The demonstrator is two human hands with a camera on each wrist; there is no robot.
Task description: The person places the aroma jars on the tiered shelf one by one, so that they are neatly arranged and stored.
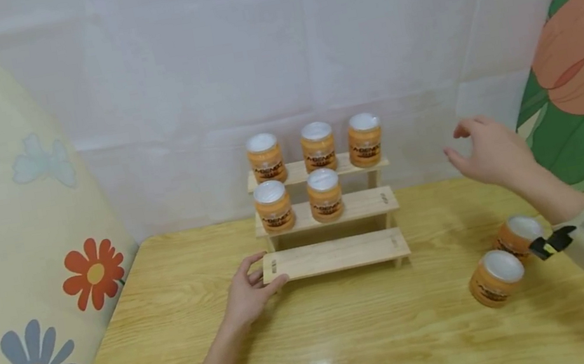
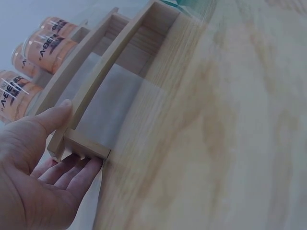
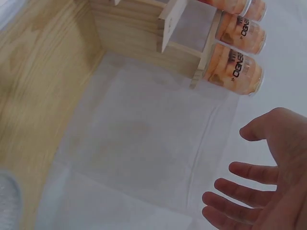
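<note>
A three-step wooden display stand (image 1: 336, 254) stands on the table against the back sheet. My left hand (image 1: 246, 291) grips the left end of its lowest step, the thumb on the front edge and the fingers (image 2: 79, 178) curled by the side support. Three orange cans with whitish tops, one of them the right-hand can (image 1: 365, 142), line the top step. Two more, including a left can (image 1: 274, 209), stand on the middle step at left and centre. My right hand (image 1: 493, 153) is in the air right of the stand, fingers spread and holding nothing.
Two more orange cans, a front can (image 1: 490, 290) and a rear can (image 1: 511, 235), stand close together on the table at right, below my right forearm. A white sheet (image 1: 270, 50) hangs behind. Flower-patterned panels (image 1: 10, 267) flank the table on both sides.
</note>
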